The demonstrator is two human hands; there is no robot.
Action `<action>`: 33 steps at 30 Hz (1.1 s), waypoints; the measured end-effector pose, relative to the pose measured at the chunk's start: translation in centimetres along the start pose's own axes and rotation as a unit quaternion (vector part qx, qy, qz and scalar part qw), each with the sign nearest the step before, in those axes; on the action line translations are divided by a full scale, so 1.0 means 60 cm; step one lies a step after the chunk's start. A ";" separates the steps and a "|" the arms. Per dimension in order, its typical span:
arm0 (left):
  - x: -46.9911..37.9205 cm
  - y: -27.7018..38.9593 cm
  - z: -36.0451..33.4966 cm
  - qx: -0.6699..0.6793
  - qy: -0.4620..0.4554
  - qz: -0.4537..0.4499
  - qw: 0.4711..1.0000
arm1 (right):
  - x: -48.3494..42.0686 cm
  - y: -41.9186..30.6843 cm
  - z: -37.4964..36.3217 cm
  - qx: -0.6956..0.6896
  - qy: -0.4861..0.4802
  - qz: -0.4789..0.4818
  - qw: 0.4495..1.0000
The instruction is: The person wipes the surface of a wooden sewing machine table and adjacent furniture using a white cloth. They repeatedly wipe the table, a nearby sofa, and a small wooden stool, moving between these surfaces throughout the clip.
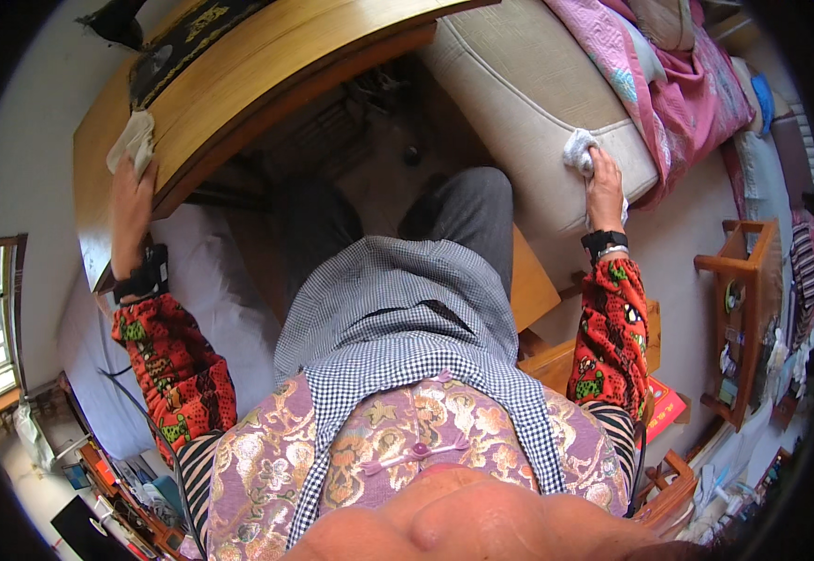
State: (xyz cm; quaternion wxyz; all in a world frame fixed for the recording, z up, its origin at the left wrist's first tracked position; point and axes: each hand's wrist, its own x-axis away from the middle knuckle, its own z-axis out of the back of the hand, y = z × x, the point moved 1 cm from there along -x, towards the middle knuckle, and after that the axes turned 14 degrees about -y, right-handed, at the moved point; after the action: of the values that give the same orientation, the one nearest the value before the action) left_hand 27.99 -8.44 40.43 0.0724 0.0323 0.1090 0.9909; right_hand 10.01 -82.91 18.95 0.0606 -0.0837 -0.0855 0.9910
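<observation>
My left hand [132,203] presses a pale cloth [133,140] flat against the top of a yellow-brown wooden table [252,77], near its left end. The cloth touches the edge of a black mat with a gold pattern [189,52]. On the other side, my right hand [604,186] grips a crumpled whitish cloth [579,151]. This cloth rests on the beige upholstered seat or arm [554,147], close to its front end. Both wrists carry black bands, and the fingertips of the left hand are partly hidden by its cloth.
Pink quilted bedding [701,112] hangs over the beige upholstery. A small wooden stand with a glass top [757,315] is at the right. My knees reach under the table, above a wooden seat [536,280]. White fabric [217,280] drapes at the left, and a red box [663,407] lies behind my right arm.
</observation>
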 end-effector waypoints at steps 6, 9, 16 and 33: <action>-0.042 0.169 -0.031 0.007 0.038 -0.098 0.994 | -0.084 -0.007 -0.027 -0.030 0.032 -0.044 0.998; -0.051 0.285 -0.056 -0.045 0.095 -0.233 0.967 | -0.083 -0.009 -0.029 -0.018 0.019 -0.066 0.997; 0.014 0.284 -0.058 -0.019 0.076 -0.235 0.969 | 0.007 -0.025 -0.014 0.001 -0.025 0.028 0.999; -0.074 0.204 -0.058 -0.052 0.109 -0.183 0.976 | -0.020 -0.036 -0.008 -0.008 0.040 -0.015 0.999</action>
State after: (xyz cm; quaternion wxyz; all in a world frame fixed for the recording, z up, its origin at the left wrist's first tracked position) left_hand 30.46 -21.66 39.52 0.2419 -0.1004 0.0690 0.9626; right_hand 11.46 -80.90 19.05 0.0780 -0.1225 -0.0919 0.9851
